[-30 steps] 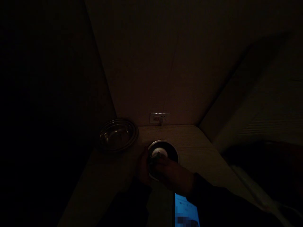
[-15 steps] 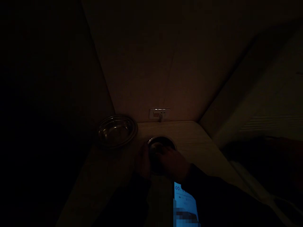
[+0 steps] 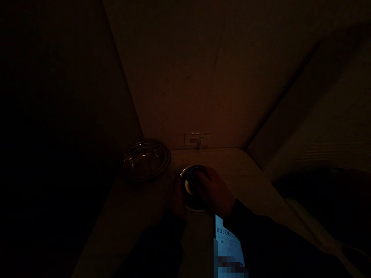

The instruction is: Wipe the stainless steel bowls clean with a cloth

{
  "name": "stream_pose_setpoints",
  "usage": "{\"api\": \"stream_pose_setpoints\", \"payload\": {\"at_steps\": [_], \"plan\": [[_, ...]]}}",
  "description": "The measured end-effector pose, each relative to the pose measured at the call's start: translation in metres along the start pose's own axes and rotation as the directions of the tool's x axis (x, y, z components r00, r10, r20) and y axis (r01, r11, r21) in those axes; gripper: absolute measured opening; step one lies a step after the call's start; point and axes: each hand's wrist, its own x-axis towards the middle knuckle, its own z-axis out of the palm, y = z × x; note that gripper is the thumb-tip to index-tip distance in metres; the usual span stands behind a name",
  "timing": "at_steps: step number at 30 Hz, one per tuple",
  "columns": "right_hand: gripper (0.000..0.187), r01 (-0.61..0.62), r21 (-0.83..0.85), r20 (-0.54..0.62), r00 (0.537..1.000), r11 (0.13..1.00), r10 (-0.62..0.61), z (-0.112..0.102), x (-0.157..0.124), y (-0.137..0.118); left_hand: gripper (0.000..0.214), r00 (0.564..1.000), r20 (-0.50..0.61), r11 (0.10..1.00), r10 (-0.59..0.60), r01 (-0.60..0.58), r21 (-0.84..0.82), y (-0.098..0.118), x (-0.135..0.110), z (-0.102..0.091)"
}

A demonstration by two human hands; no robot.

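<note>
The right grip (image 3: 216, 189) covers part of the bowl (image 3: 184, 173), its hold too dark to tell; the bottom edge crops the lit screen (image 3: 228, 243).

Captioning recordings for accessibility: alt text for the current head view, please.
In near darkness, the right hand reaches into a round bowl, the left hand at its left side; contents unclear. An oval metal dish sits farther left, a lit screen nearer, a wall socket behind.

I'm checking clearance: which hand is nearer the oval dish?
Left. The left hand is at the left side of the bowl, right of the oval dish; the right hand is farther right, over it.
</note>
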Motion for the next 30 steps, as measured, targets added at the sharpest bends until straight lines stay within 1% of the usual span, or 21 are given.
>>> {"api": "stream_pose_setpoints", "payload": {"at_steps": [2, 4, 6, 8, 10, 12, 13, 15, 18, 21, 23, 27, 30], "plan": [[0.024, -0.025, -0.002, -0.006, 1.000, 1.000, 0.025, 0.007, -0.001, -0.005, 0.035, 1.000, 0.001, 1.000, -0.001, 0.001, -0.013, -0.003, 0.000, 0.000], [0.025, -0.033, 0.008, 0.010, 0.999, 0.999, 0.033, 0.016, -0.001, -0.012, 0.032, 0.999, -0.029, 1.000, 0.014, -0.014, -0.018, -0.008, 0.003, -0.001], [0.026, -0.002, 0.014, 0.058, 0.998, 1.000, 0.001, 0.021, -0.002, -0.017, 0.033, 0.998, -0.062, 0.999, 0.006, -0.009, -0.044, -0.014, 0.007, -0.004], [0.023, 0.071, 0.003, 0.148, 0.986, 0.997, -0.071, 0.018, -0.003, -0.018, 0.033, 0.997, -0.079, 0.997, 0.005, -0.012, -0.081, -0.018, 0.010, -0.005], [0.018, 0.156, -0.028, 0.254, 0.957, 0.987, -0.144, 0.009, -0.006, -0.015, 0.031, 0.996, -0.080, 0.994, 0.035, -0.044, -0.103, -0.019, 0.010, -0.005], [0.015, 0.215, -0.085, 0.330, 0.927, 0.973, -0.176, 0.000, -0.008, -0.009, 0.029, 0.994, -0.077, 0.990, 0.073, -0.081, -0.112, -0.017, 0.008, -0.004], [0.016, 0.229, -0.124, 0.349, 0.921, 0.965, -0.174, -0.003, -0.009, -0.007, 0.030, 0.994, -0.073, 0.989, 0.084, -0.092, -0.116, -0.015, 0.007, -0.003], [0.020, 0.230, -0.205, 0.354, 0.924, 0.951, -0.147, -0.006, -0.010, -0.004, 0.032, 0.994, -0.072, 0.989, 0.081, -0.089, -0.120, -0.012, 0.005, -0.001], [0.022, 0.211, -0.284, 0.340, 0.934, 0.935, -0.107, -0.003, -0.011, -0.004, 0.036, 0.996, -0.057, 0.992, 0.066, -0.071, -0.105, -0.006, 0.003, -0.001], [0.021, 0.247, -0.270, 0.356, 0.924, 0.931, -0.141, 0.004, -0.012, -0.008, 0.035, 0.996, -0.091, 0.999, 0.011, -0.014, -0.034, -0.002, 0.002, -0.002], [0.019, 0.268, -0.251, 0.354, 0.920, 0.930, -0.170, 0.010, -0.009, -0.012, 0.035, 0.993, -0.118, 1.000, -0.021, 0.019, -0.016, -0.002, 0.003, -0.003], [0.023, 0.232, -0.294, 0.278, 0.949, 0.927, -0.149, 0.016, 0.003, -0.017, 0.028, 0.994, -0.098, 0.998, 0.044, -0.048, -0.032, -0.009, 0.009, -0.005], [0.026, 0.180, -0.348, 0.230, 0.968, 0.920, -0.102, 0.014, 0.010, -0.016, 0.026, 0.991, -0.119, 0.997, 0.059, -0.065, -0.043, -0.015, 0.012, -0.004]]}}
